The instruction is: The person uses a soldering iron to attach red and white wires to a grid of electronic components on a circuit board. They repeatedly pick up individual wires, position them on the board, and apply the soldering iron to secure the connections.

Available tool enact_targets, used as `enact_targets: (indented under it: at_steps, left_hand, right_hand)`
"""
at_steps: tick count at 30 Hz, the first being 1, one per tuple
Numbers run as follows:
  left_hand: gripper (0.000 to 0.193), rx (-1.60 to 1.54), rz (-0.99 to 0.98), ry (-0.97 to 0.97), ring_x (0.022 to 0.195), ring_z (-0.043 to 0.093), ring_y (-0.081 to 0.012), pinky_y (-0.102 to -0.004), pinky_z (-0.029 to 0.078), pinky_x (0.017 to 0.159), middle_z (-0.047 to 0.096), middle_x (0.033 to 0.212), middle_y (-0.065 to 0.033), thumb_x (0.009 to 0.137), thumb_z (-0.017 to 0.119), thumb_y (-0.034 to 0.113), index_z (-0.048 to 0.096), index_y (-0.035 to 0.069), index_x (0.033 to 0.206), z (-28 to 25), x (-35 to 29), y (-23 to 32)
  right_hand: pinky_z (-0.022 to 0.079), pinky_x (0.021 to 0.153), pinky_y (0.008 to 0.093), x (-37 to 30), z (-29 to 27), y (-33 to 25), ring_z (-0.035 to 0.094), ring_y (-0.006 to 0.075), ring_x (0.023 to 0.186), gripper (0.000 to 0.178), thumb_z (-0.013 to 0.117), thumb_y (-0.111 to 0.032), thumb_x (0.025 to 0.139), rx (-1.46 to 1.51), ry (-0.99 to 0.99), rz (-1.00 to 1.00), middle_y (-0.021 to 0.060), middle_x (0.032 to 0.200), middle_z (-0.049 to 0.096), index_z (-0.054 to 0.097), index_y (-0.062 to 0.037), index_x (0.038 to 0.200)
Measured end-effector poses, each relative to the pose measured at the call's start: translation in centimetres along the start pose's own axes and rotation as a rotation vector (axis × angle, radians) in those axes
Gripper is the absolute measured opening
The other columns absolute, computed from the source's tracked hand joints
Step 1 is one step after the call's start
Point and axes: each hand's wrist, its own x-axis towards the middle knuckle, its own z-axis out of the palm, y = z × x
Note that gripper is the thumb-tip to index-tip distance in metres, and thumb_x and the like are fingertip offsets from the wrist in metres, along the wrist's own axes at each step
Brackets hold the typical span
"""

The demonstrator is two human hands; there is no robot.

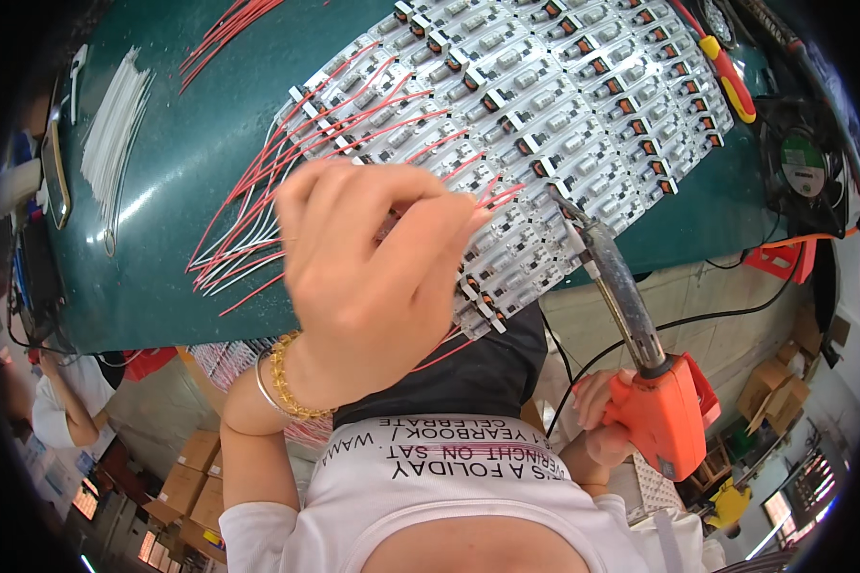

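My left hand point(373, 258) is over the lower left part of a large panel of small circuit boards point(583, 143). Its thumb and index finger pinch a thin red wire point(505, 195), whose end points at the boards. My right hand point(602, 411) grips an orange soldering gun point(657, 411) by its handle. The gun's metal tip point(566, 202) reaches the panel close to that wire's end; whether they touch is too small to tell. Several other red and white wires point(258, 191) trail off the panel's left edge, partly behind my left hand.
On the green table point(162, 277) lie a bundle of white wires point(115, 134) and loose red wires point(222, 38). A red-and-yellow screwdriver point(731, 81) and a black fan point(805, 167) sit at the right. A black cable point(707, 320) runs below. Another person point(62, 411) is at far left.
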Motion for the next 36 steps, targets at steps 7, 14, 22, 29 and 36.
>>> enact_targets:
  at_steps: [7, 14, 22, 29, 36]
  left_hand:
    - [0.015, -0.089, -0.024, -0.009, 0.07, 0.055, -0.0185, -0.0381, 0.039, 0.089, 0.061, 0.071, 0.0002, 0.072, 0.08, 0.002, 0.07, 0.008, 0.082, 0.2, -0.3, 1.1]
    - [0.015, -0.026, -0.021, -0.025, 0.073, 0.053, -0.0216, -0.0372, 0.036, 0.083, 0.058, 0.07, 0.0, 0.074, 0.078, 0.002, 0.065, 0.009, 0.076, 1.3, -0.6, 1.0]
    - [0.016, -0.009, 0.011, -0.022, 0.073, 0.053, -0.0224, -0.0386, 0.037, 0.084, 0.058, 0.071, -0.0005, 0.074, 0.078, 0.001, 0.064, 0.009, 0.077, 1.5, -0.6, 1.2]
    - [0.016, -0.009, 0.02, -0.006, 0.073, 0.053, -0.0228, -0.0388, 0.037, 0.084, 0.059, 0.071, -0.0007, 0.074, 0.078, 0.001, 0.064, 0.009, 0.077, 1.6, -0.8, 1.0]
    - [0.016, -0.012, -0.011, 0.046, 0.076, 0.053, -0.0229, -0.0382, 0.037, 0.084, 0.059, 0.075, -0.0014, 0.072, 0.079, 0.001, 0.066, 0.009, 0.078, 1.5, -1.1, 1.1]
  right_hand:
    - [0.041, 0.047, 0.027, 0.2, -0.1, -1.5, 0.045, 0.0106, 0.045, 0.083, 0.063, -0.061, 0.088, 0.073, -0.002, 0.099, -0.0036, 0.054, 0.047, 0.042, 0.0035, 0.136]
    - [0.043, 0.049, 0.0271, -2.0, -1.5, -0.3, 0.046, 0.0106, 0.046, 0.091, 0.066, -0.067, 0.081, -0.127, -0.023, 0.139, -0.0039, 0.054, 0.047, 0.044, 0.0081, 0.127]
    - [0.043, 0.049, 0.028, -4.9, -2.3, 2.6, 0.047, 0.0109, 0.047, 0.08, 0.067, -0.068, 0.078, -0.066, 0.14, 0.042, -0.003, 0.054, 0.048, 0.052, 0.0046, 0.108]
    - [0.044, 0.049, 0.0283, -1.8, -1.0, -0.4, 0.048, 0.0116, 0.047, 0.071, 0.068, -0.068, 0.079, -0.082, 0.053, 0.118, -0.0021, 0.053, 0.047, 0.054, 0.0005, 0.092]
    - [0.044, 0.052, 0.0293, -2.1, -1.2, -0.4, 0.049, 0.0142, 0.048, 0.067, 0.064, -0.065, 0.083, 0.016, 0.035, 0.242, -0.0006, 0.056, 0.051, 0.052, -0.0004, 0.097]
